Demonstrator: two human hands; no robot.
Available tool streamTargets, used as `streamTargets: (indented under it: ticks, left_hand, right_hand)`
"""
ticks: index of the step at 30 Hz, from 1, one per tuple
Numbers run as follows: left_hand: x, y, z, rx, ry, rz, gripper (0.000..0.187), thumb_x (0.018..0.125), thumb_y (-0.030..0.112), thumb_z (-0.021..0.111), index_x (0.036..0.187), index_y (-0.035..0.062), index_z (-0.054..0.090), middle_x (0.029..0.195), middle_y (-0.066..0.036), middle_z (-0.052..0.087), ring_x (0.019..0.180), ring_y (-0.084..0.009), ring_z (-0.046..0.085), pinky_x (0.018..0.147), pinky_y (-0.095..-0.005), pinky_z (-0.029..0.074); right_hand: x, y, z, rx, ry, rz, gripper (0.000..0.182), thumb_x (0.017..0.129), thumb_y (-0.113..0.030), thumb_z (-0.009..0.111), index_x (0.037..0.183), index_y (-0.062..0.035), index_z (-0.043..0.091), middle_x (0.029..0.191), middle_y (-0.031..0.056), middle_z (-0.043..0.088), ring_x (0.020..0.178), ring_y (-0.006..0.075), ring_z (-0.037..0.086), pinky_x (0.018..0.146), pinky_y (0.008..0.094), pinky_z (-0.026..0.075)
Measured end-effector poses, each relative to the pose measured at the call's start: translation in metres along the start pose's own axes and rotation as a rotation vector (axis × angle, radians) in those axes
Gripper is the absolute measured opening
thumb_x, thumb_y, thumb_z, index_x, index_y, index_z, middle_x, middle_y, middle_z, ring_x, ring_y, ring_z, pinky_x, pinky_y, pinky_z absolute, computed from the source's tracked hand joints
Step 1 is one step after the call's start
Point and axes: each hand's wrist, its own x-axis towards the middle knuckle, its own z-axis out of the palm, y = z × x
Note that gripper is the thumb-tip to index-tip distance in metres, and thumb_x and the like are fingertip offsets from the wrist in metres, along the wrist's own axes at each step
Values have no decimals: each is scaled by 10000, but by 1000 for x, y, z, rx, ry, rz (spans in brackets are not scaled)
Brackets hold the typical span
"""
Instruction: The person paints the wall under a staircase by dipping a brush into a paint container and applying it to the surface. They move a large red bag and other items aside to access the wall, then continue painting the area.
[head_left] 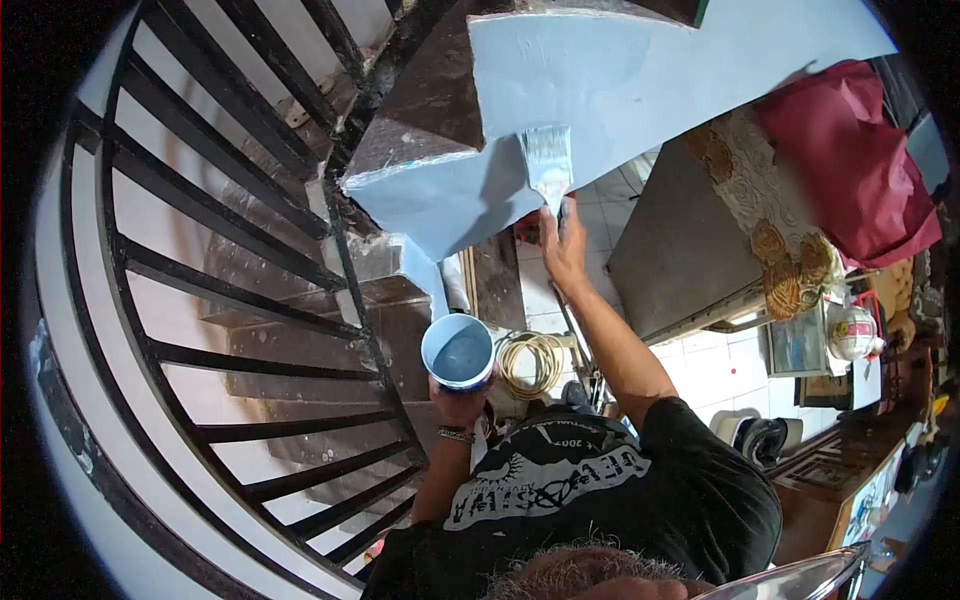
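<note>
My right hand [564, 243] grips the handle of a wide paintbrush [548, 160]. The bristles lie against the light blue side wall [600, 85] of the staircase, just right of a dark step edge. In my left hand [462, 405] is a small paint bucket [458, 350], held upright from below and around its side. Light blue paint shows inside it, and its inner wall is coated too. The bucket is lower and to the left of the brush, beside the stairs. Most of my left fingers are hidden by the bucket.
Black metal railing [250, 290] curves along the left. Dark, paint-spotted steps [425, 115] stand behind it. A coiled hose or cable [531, 364] lies on the tiled floor. At right, a large cabinet [670, 240] carries a patterned cloth and a red cover [850, 160].
</note>
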Motion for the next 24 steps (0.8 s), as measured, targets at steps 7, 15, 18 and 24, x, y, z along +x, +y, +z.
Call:
streamTargets:
  ticks: [7,15,18,24]
  left_hand:
    - [-17,-3,-19,-82,93,109,678,955,522,379,1418,29,418,1367,-208,530,1243,-372,539,1004,-543,465]
    - [-24,-3,-40,255,253,217,794,902,662,363,1436,77,411,1374,-198,519,1211,-365,542,1044,-532,416]
    - [-28,-11,-37,507,288,230,748,901,631,391,1431,104,423,1405,-164,500,1256,-362,511,1040,-566,408]
    - [-27,-11,-28,337,284,242,768,865,610,484,1429,91,425,1328,-168,536,1114,-343,555,996,-542,426]
  right_hand:
    - [-79,141,17,-159,-2,25,476,1016,-299,517,1355,34,493,1236,209,604,1158,284,553,1016,375,404]
    - [-6,-31,33,90,-12,-171,256,1017,-214,530,1139,11,526,847,70,570,760,177,518,673,344,453]
    - [10,-20,41,-59,-1,-104,237,1001,-181,543,1127,20,533,785,111,600,686,217,550,634,373,462]
    - [-43,28,30,81,-69,-29,241,989,-155,559,1166,8,558,1007,126,649,960,168,574,851,303,449]
